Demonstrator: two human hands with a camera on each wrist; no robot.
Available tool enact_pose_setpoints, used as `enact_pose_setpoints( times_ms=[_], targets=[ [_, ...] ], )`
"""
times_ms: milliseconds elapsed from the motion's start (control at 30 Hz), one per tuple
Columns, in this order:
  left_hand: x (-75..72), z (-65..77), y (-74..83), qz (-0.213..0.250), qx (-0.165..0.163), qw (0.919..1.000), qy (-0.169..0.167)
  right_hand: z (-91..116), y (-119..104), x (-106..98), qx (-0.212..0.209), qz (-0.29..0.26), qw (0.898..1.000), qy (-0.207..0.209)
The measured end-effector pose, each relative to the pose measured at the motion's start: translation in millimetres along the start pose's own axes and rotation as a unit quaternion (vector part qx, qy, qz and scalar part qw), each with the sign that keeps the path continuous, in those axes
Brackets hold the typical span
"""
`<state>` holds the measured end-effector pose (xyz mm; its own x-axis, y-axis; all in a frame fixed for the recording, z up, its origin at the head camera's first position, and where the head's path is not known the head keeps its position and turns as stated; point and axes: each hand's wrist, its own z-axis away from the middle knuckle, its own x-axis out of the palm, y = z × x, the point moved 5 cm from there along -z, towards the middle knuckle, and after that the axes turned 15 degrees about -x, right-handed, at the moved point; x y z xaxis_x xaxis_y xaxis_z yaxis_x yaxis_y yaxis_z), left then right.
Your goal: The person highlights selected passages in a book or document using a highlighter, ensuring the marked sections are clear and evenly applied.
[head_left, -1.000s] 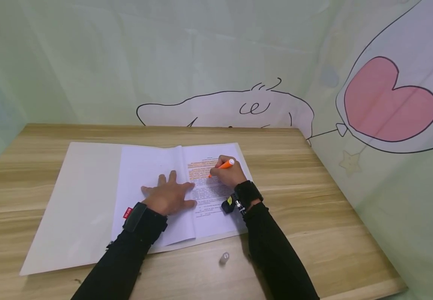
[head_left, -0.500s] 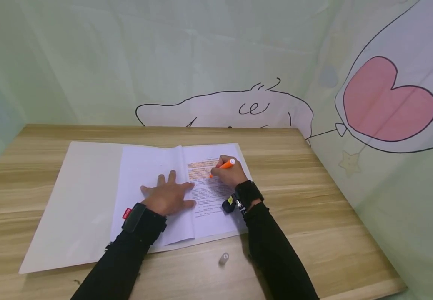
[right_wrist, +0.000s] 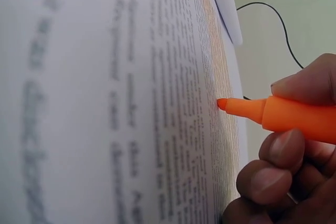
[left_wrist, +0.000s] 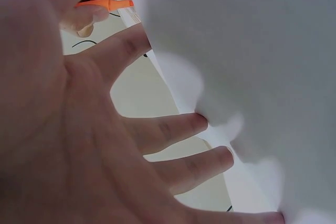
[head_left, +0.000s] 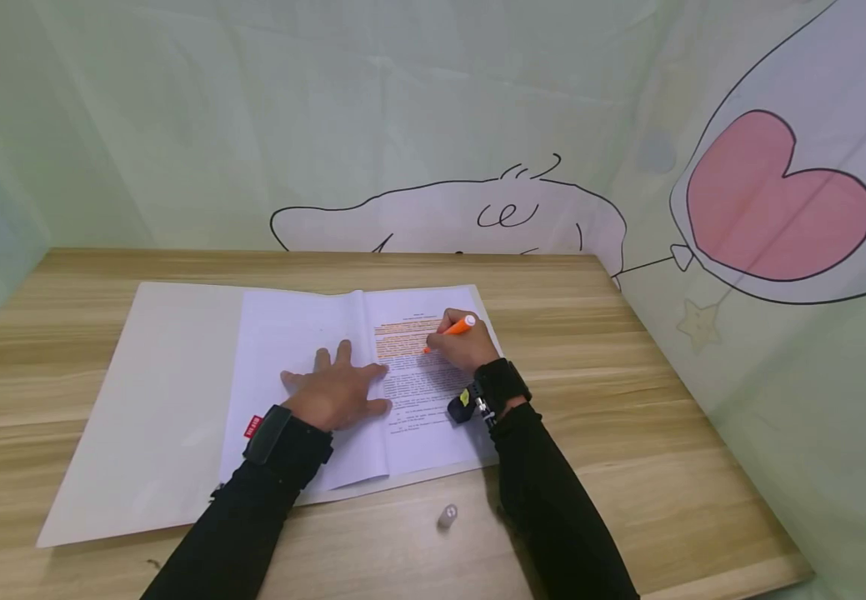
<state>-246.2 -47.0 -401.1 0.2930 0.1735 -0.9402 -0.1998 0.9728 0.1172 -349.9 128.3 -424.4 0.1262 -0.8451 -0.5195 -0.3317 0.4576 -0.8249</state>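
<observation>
My right hand (head_left: 468,343) pinches an orange highlighter (right_wrist: 299,119) between thumb and fingers. Its tip meets the printed page (head_left: 433,433) at the lower edge of several orange-marked lines near the top. On the blank left-hand page (head_left: 282,333) my left hand (head_left: 335,396) lies with fingers spread, two of its digits reaching over the fold onto the printed page. In the left wrist view those spread fingers (left_wrist: 191,171) touch the white paper, and the highlighter shows beyond them. The right wrist view has the printed lines close up, the nearest ones blurred.
An opened white cover (head_left: 155,400) spreads left of the pages on the wooden table (head_left: 590,417). A small grey cap (head_left: 448,517) sits near the front, between the forearms. Behind the table hangs a pale backdrop (head_left: 327,125) with cartoon drawings.
My right hand has slid slightly to the right with the highlighter, its tip moving along the line of text. The left hand stays in place.
</observation>
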Motion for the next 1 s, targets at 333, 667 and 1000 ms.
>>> enact_pose_setpoints(
  times_ms=[333,667,1000],
  targets=[
    [0.2,-0.1,1.2,-0.001,0.002,1.0,0.003,0,3,-2,0.006,-0.001,1.0,-0.001],
    [0.2,-1.0,0.8,0.005,0.001,1.0,0.0,1,6,-7,0.02,-0.001,1.0,-0.01],
    [-0.8,-0.1,1.0,0.009,-0.003,0.9999,-0.007,1,6,-12,0.03,0.004,0.999,-0.012]
  ],
)
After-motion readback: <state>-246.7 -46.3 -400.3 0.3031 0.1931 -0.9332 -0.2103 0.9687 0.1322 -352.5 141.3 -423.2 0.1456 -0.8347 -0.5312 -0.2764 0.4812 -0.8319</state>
